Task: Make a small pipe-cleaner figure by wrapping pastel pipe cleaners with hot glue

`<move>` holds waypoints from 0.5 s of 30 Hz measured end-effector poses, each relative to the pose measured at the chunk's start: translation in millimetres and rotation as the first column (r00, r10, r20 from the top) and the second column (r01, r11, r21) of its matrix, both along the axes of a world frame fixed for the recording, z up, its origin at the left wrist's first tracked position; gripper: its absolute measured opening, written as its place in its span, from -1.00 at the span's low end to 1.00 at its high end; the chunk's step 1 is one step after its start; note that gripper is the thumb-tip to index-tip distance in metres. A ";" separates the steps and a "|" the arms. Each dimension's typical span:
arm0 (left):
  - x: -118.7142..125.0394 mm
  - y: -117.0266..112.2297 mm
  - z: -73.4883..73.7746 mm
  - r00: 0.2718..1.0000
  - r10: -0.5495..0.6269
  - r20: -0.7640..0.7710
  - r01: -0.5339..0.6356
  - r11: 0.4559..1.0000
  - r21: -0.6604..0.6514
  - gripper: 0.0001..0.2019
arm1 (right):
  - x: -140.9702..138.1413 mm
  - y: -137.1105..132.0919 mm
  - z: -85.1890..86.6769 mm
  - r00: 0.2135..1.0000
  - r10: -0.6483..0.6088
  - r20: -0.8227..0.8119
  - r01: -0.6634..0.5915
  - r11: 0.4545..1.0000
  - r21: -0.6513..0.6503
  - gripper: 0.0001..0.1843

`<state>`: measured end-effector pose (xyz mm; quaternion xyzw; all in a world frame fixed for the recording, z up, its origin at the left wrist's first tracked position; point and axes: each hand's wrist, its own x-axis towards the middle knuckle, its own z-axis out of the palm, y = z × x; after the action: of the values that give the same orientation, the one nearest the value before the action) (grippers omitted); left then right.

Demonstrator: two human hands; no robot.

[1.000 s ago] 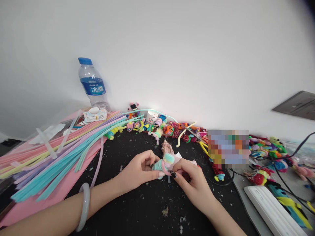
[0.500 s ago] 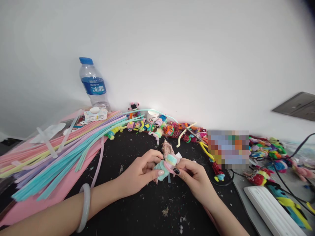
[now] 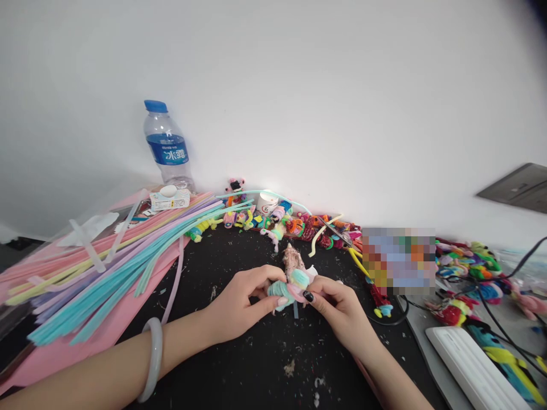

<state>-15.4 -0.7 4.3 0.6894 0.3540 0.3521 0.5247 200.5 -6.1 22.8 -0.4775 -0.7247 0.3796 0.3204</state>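
my left hand [image 3: 239, 304] and my right hand [image 3: 342, 313] meet at the centre of the frame, a little below the middle, both closed in a pinch on a small fuzzy pipe-cleaner coil of teal, pink and pale yellow [image 3: 285, 286]; the left thumb and fingers grip its teal side, while the right thumb, with a dark nail, and forefinger press on the pink strand at its right side; the coil is held just above the black flecked table mat [image 3: 256, 370], and a thin grey-blue stub hangs down from it; a brownish-pink fuzzy lump [image 3: 293, 259] stands just behind the coil; on my left wrist, lower left, sits a pale green smooth bangle [image 3: 151, 359]; a fan of long pastel pipe cleaners in teal, lilac, pink and yellow [image 3: 106, 267] lies across the left of the frame on a pink sheet [image 3: 85, 347]; a clear plastic water bottle with a blue cap and blue label [image 3: 168, 148] stands upright against the white wall, upper left; a row of small bright pipe-cleaner figures [image 3: 273, 219] runs along the foot of the wall above my hands; a long white flat bar [image 3: 470, 364] lies at the lower right, beside black cables.
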 end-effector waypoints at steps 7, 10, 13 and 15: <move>1.1 -0.6 1.7 0.998 -0.008 0.065 0.010 0.999 -0.031 -0.80 | -3.4 -1.7 1.2 0.999 -0.015 0.035 0.014 0.999 0.035 -0.69; 1.4 -1.6 2.0 0.995 -0.027 0.096 0.032 0.999 -0.042 -0.79 | -4.4 -2.1 1.5 0.998 -0.021 0.062 0.017 0.998 0.055 -0.70; 1.5 -2.1 2.4 0.996 -0.025 0.084 0.028 0.999 -0.031 -0.79 | -4.3 -2.2 0.8 0.996 -0.021 0.089 0.016 0.998 0.058 -0.71; 1.4 -2.0 3.1 0.997 -0.019 0.071 0.020 1.000 -0.023 -0.79 | -3.9 -2.3 0.2 0.995 -0.019 0.096 0.013 0.998 0.059 -0.72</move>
<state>-14.0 -2.7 7.4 0.6738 0.3327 0.3669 0.5483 196.7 -8.4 23.0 -0.4916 -0.7463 0.3322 0.3016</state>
